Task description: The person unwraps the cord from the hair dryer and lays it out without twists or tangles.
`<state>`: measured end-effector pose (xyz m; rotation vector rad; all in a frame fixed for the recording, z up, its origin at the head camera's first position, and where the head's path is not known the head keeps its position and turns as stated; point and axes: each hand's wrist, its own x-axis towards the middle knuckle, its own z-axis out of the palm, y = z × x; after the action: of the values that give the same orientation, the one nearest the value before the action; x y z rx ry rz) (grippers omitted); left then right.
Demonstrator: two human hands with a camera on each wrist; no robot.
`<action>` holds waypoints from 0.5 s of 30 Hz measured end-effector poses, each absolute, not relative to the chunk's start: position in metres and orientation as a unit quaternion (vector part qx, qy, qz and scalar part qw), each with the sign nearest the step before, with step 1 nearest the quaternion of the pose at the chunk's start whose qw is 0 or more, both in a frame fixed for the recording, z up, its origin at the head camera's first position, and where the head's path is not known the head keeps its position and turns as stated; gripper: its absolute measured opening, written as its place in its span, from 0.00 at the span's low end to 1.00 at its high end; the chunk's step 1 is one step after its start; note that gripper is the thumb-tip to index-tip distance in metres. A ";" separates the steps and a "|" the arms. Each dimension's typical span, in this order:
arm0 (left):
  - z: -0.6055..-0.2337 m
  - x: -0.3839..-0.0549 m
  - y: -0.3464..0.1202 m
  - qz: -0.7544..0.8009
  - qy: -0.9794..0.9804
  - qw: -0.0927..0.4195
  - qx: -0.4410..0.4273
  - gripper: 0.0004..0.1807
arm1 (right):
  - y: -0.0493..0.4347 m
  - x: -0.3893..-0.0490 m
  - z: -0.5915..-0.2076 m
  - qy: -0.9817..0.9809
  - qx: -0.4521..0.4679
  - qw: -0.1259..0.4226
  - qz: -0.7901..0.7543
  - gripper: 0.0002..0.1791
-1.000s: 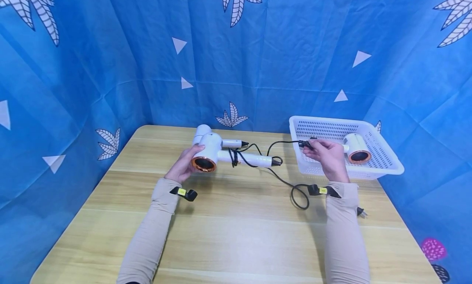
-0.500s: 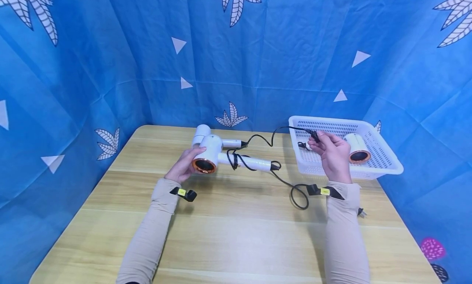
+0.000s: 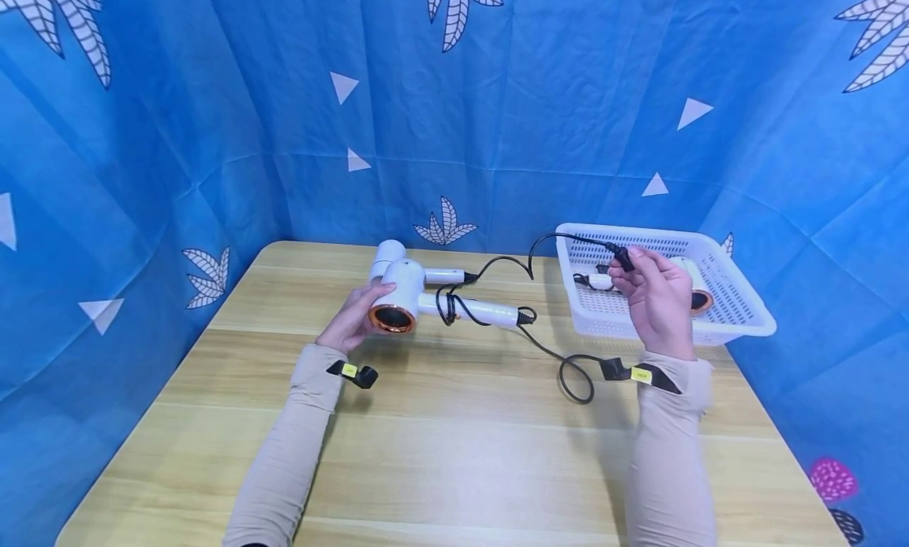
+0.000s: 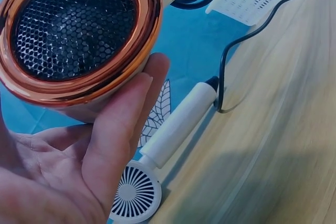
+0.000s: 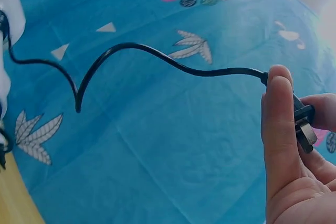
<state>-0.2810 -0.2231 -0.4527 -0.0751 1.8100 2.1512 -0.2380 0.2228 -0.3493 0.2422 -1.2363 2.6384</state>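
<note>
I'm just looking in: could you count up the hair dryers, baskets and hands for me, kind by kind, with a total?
Hair dryers: 3 (held dryer, back dryer, basket dryer)
Baskets: 1 (white basket)
Hands: 2 (left hand, right hand)
Total: 6

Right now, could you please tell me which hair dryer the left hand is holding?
The left hand holds the front hair dryer, cord wound round its handle; the rear hair dryer lies on the table, the third hair dryer in the basket.
</note>
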 end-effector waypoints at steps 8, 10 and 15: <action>-0.454 -0.283 -0.224 0.756 0.635 0.159 -0.026 0.32 | 0.224 -0.222 -0.335 -0.419 0.119 0.119 0.892 0.07; -0.454 -0.283 -0.224 0.756 0.635 0.158 -0.027 0.33 | 0.223 -0.218 -0.333 -0.420 0.129 0.120 0.890 0.08; -0.455 -0.285 -0.225 0.757 0.633 0.156 -0.031 0.35 | 0.222 -0.212 -0.330 -0.411 0.159 0.106 0.891 0.09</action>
<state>-0.2849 -0.2248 -0.4554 -0.0886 1.8138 2.1679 -0.2117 0.2219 -0.3295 0.4680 -1.2105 2.6264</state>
